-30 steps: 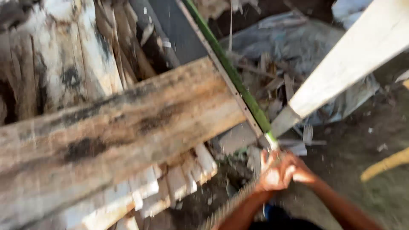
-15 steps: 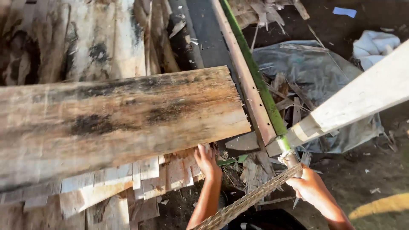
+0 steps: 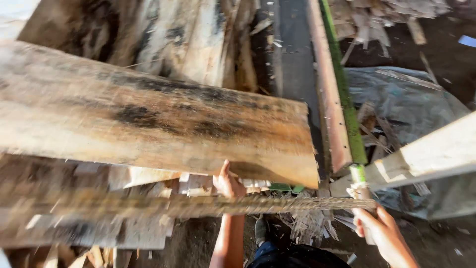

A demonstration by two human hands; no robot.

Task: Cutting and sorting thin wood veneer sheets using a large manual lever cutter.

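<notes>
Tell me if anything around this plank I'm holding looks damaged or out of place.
The wide plank under your left hand has dark stains along its face and lies skewed across the pile. Splintered wood scraps litter the ground below, and a crumpled plastic sheet lies to the right. Your right hand grips a green-ended pole.

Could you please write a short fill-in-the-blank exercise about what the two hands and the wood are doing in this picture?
1. The left hand touches the lower edge of a wide wooden ____ with dark stains.
2. The right hand holds a stick near a pale ____ that slants toward the right edge.
3. A long ____ strip runs beside the reddish rail.

Missing words: plank; beam; green
</notes>
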